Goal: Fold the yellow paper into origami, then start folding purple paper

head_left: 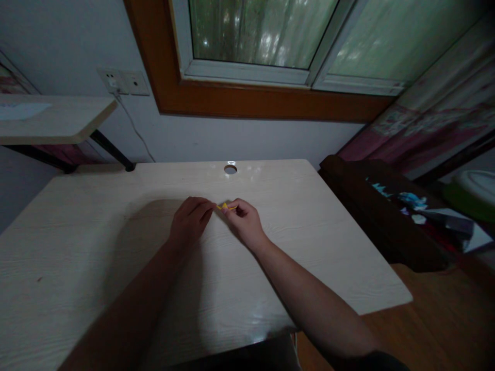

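Note:
A small yellow folded piece [225, 206], with a pointed peak in its middle, is held just above the pale wood-grain desk [317, 216]. It looks like paper, but its exact kind is too small to make out. My right hand [245, 218] pinches it between thumb and fingers from the right. On the other side, my left hand [191, 219] has its fingers pressed together, with the tips at the piece's left end. The fingers of both hands hide parts of the piece.
A round cable hole [230, 169] is near the desk's back edge. A raised shelf [58, 123] on black legs stands at the back left. Right of the desk, a dark wooden cabinet [371, 206] carries assorted items. The wall socket [122, 82] has a white cable.

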### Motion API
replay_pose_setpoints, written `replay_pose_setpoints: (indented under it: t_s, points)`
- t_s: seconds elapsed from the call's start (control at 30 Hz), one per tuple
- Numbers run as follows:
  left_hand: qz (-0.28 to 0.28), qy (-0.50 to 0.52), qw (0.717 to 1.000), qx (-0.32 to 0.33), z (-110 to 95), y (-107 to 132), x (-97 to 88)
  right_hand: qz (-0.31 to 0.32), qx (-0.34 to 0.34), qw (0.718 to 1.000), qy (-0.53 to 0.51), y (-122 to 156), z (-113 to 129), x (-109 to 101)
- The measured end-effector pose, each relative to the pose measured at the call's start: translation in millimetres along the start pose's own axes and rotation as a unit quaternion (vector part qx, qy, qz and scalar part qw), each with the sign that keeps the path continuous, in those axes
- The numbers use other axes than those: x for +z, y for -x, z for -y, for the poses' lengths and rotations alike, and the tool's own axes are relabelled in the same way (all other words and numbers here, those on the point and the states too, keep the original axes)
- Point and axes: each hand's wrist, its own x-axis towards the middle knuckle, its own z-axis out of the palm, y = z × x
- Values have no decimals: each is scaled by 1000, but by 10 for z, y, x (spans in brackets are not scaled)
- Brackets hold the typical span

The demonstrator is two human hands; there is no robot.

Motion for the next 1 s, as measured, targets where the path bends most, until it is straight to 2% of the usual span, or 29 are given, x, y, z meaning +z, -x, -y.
replay_pose_setpoints:
  t_s: [0.2,0.33,0.43,0.53,0.83,1.0]
  points:
    - [-17,32,999,-16,-47,-17,13,1,11,1000,-23,-3,-1,-1]
    - [-22,107,988,-111,-113,-45,34,-6,-36,999,29,5,5,-18]
    - [9,171,965,-200,-120,-43,53,-15,-78,994,77,7,29,-33]
    - [33,208,944,-253,-95,-30,75,-22,-101,989,106,6,54,-41]
    - [42,249,919,-303,-93,-35,93,-38,-110,986,121,-4,46,-37]
    - [42,246,916,-314,-90,-30,96,-37,-118,986,117,0,51,-41]
